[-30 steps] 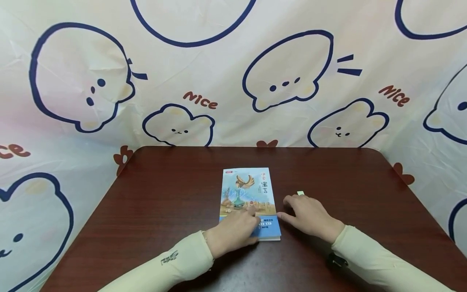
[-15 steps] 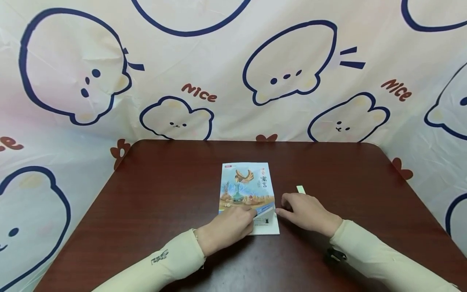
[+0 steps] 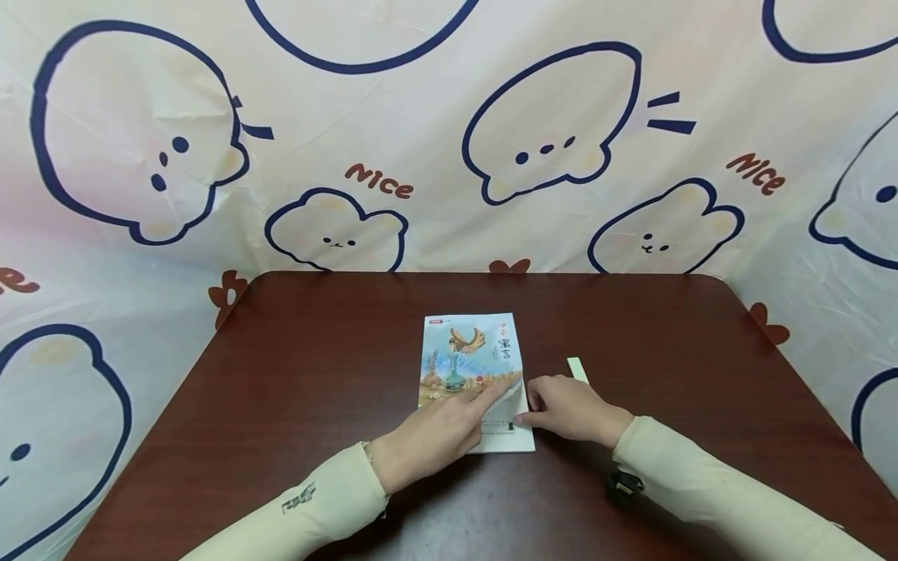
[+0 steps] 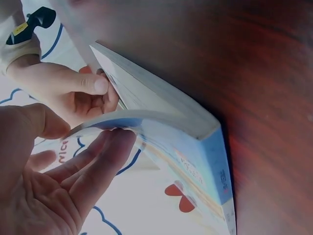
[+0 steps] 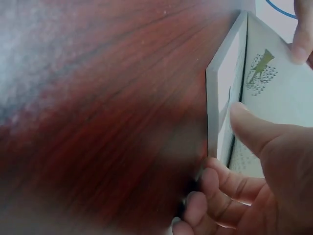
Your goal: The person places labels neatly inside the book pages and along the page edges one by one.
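Note:
A paperback book (image 3: 468,335) with a light blue illustrated cover lies on the table, its lower part lifted so inner pages show. My left hand (image 3: 428,436) grips the raised cover and pages; in the left wrist view its thumb and fingers lie on opposite sides of that bent part. In the head view its index finger stretches across the cover to the right edge. My right hand (image 3: 571,409) holds the book's right edge. In the right wrist view its thumb (image 5: 249,125) lies over the lower pages, its other fingers curl at the edge. A pale green strip (image 3: 577,368) lies partly hidden behind the right hand.
The dark red-brown wooden table (image 3: 316,351) extends around the book. A fabric backdrop (image 3: 435,156) with cartoon drawings encloses its back and sides. A small black device (image 3: 624,481) sits at the right wrist.
My left hand has lifted the blue lower part of the cover with pages and folded it back. The right hand has moved left onto the book's edge, uncovering more of the strip.

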